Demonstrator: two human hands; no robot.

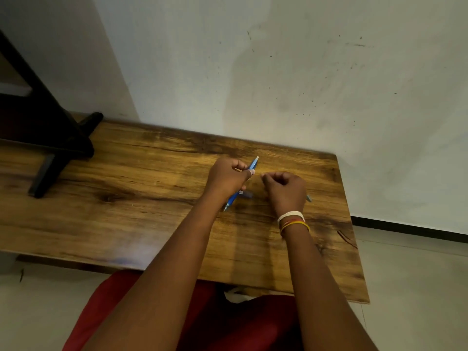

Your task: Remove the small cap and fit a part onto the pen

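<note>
Watching the head cam feed rn: left hand (226,179) is wrapped around a blue pen (241,184), held tilted over the wood table (126,198), pale end pointing up toward the wall (278,72), tip down near the wrist. Right hand (285,190) sits just beside it, fingers curled in, thumb and forefinger maybe pinching smth tiny, but I can't tell from here. There's a greyish bit (248,195) on the table btw the hands and a small teal bit (309,198) poking out behind the right hand, prob pen parts, not sure. Imo to do this bit well: keep the pen steady w/ the left, work low over the table so small pieces don't roll off.
</note>
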